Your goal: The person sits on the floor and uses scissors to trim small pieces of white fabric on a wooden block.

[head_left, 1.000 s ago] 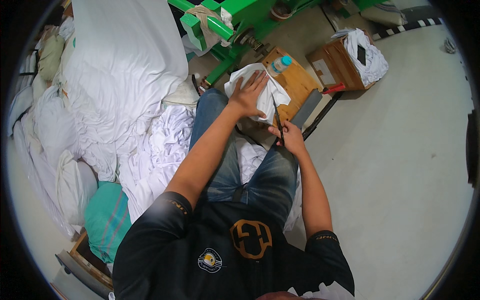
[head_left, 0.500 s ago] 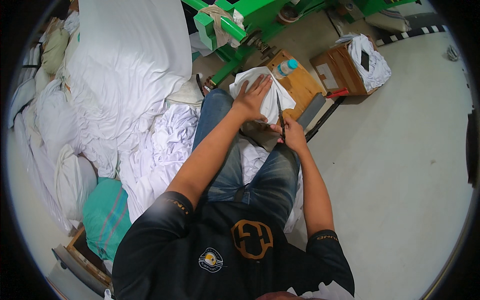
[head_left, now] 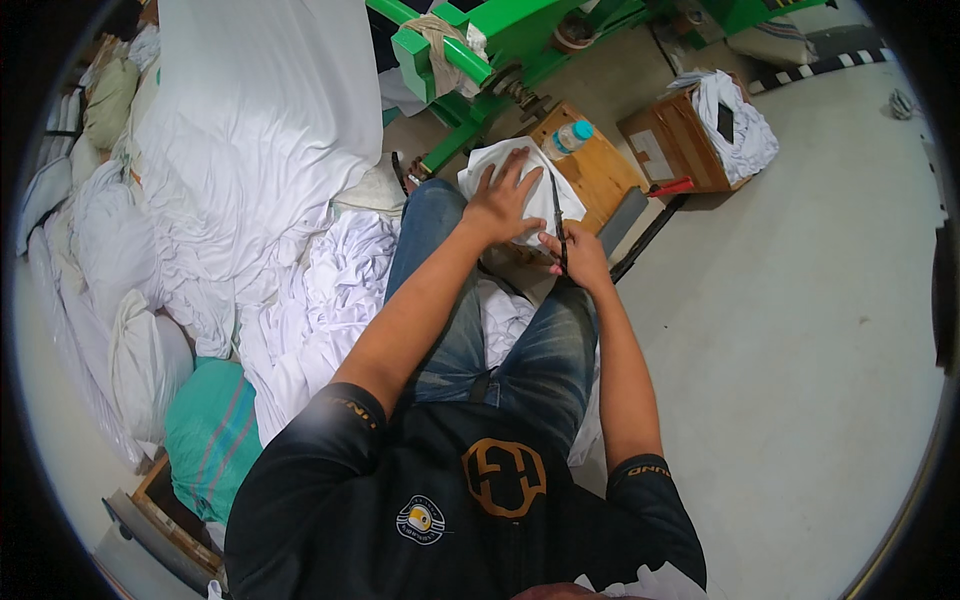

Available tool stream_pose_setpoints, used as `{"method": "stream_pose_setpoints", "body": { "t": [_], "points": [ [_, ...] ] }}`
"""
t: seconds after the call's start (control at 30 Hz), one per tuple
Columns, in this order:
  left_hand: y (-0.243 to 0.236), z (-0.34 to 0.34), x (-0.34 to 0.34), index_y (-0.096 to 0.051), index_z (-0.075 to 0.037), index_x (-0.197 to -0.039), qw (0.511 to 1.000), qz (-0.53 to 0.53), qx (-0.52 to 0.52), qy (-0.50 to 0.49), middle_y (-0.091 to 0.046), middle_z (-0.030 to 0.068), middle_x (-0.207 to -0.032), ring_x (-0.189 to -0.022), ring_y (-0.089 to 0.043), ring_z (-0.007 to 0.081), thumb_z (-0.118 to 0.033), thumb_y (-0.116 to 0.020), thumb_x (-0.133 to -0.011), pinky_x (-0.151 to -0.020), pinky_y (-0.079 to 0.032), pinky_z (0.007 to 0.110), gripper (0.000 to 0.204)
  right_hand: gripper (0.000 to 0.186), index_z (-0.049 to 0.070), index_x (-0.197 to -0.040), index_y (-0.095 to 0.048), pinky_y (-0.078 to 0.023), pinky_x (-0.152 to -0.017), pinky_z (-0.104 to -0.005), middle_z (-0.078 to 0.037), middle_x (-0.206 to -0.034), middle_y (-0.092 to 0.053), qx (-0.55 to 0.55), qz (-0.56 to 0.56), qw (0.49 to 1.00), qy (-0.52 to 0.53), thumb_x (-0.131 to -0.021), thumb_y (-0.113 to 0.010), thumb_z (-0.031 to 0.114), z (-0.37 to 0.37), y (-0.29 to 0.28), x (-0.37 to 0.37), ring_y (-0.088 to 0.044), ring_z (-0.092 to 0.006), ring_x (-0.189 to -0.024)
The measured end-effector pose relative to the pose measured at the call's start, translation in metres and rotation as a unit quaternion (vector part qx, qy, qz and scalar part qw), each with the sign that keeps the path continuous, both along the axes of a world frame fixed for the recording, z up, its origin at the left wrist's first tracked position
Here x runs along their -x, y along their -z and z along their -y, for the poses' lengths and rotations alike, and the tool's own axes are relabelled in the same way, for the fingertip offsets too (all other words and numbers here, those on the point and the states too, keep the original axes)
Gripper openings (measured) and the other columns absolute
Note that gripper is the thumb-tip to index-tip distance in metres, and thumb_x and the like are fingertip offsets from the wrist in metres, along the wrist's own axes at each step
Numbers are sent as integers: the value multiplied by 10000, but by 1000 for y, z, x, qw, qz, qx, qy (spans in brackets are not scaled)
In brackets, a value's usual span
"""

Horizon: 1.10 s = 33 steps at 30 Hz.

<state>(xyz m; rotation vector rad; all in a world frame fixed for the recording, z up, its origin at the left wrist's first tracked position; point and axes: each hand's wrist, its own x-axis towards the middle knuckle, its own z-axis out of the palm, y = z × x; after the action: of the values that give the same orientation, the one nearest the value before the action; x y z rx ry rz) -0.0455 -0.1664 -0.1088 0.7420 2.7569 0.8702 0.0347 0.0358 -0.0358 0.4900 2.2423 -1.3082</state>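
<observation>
My left hand lies flat with fingers spread on a folded piece of white cloth, pressing it onto a wooden board beyond my knees. In my right hand are black-handled scissors, their long blades pointing away from me over the right part of the cloth. Whether the blades are parted is too small to tell. Just past the cloth, a clear bottle with a blue cap rests on the board.
A big heap of white fabric spreads along my left, beside a green sack. Green machine framing stands ahead. To the far right is a cardboard box with white cloth, near a red-handled tool.
My right hand and the scissors have shifted slightly left, nearer my left hand. The cloth's right edge has drawn in a little. My left hand stays on the cloth.
</observation>
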Motion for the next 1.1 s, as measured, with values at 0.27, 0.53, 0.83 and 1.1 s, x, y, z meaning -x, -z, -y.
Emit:
{"method": "stream_pose_setpoints", "body": {
  "t": [0.27, 0.53, 0.83, 1.1],
  "points": [
    [-29, -1, -1, -377, -202, -1644, 995, 46, 82, 31, -98, 80, -1806, -1668, -64, 330, -566, -929, -675, -1304, -152, 646, 1173, 680, -41, -1048, -665, -509, -570, -295, -47, -761, -611, -5, 53, 995, 82, -893, -821, 603, -4, -4, -65, -644, -131, -584],
    [-11, -1, -16, -413, -252, -1625, 995, -64, 41, 61, -116, 44, -1808, -1668, -94, 304, -499, -915, -723, -1309, -159, 620, 1061, 662, -29, -1006, -662, -506, -571, -301, -57, -765, -618, -15, 81, 996, 46, -868, -848, 591, -3, -16, -85, -647, -125, -598],
    [-23, -2, -7, -356, -162, -1658, 999, 28, 24, -2, -194, 54, -1790, -1659, -155, 269, -471, -900, -769, -1319, -208, 560, 1087, 670, -43, -897, -615, -522, -536, -305, -88, -724, -618, -140, -62, 988, -11, -849, -873, 573, 12, 4, -32, -659, -168, -547],
    [-20, 3, -7, -340, -151, -1664, 999, 31, 22, -3, -181, 66, -1793, -1659, -151, 288, -470, -897, -769, -1315, -216, 565, 1101, 876, 17, -1412, -650, -582, -836, -493, -237, -970, -766, -78, 81, 994, 5, -831, -818, 650, 22, -34, -19, -755, -416, -833]
  ]
}}
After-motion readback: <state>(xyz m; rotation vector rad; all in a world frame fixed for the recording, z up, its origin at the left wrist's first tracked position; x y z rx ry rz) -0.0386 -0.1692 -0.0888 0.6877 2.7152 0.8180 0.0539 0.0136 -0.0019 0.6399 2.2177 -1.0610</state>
